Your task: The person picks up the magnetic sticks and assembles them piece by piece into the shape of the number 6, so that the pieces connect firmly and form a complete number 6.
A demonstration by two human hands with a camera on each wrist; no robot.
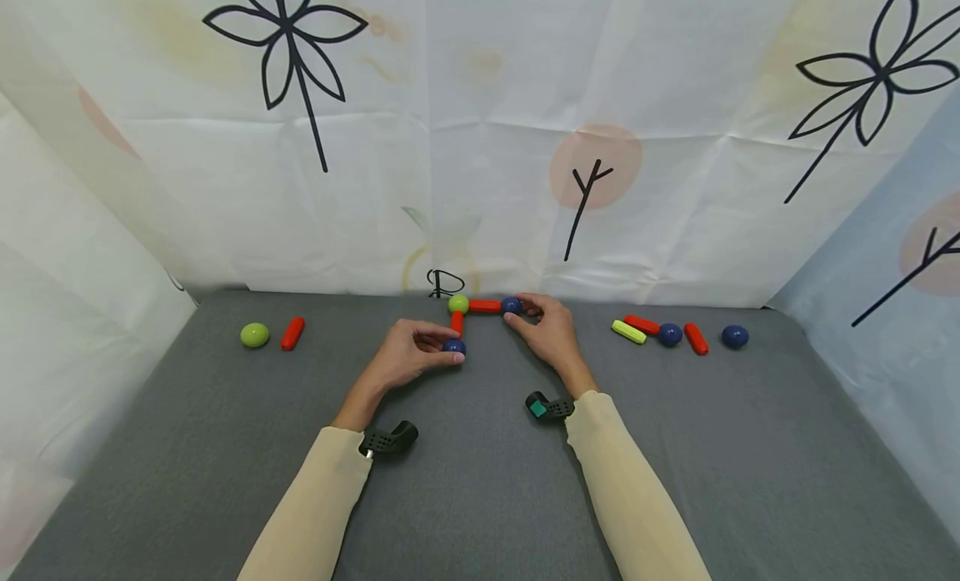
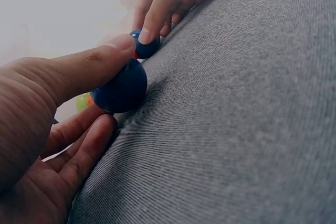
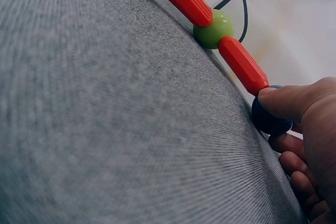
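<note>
A green ball (image 1: 458,304) joins two red rods at a corner near the back of the table. One red rod (image 1: 485,306) runs right to a blue ball (image 1: 512,306); the other red rod (image 1: 457,323) comes forward to a second blue ball (image 1: 453,347). My left hand (image 1: 414,352) pinches the front blue ball (image 2: 122,88) between thumb and fingers. With thumb and fingers, my right hand (image 1: 550,332) grips the blue ball (image 3: 270,116) at the right end. In the right wrist view both rods meet the green ball (image 3: 214,30).
On the left lie a loose green ball (image 1: 255,335) and a red rod (image 1: 292,333). To the right are a yellow rod (image 1: 628,332), red rods (image 1: 696,338) and blue balls (image 1: 735,337). A printed cloth (image 1: 487,214) hangs behind the grey table (image 1: 472,481).
</note>
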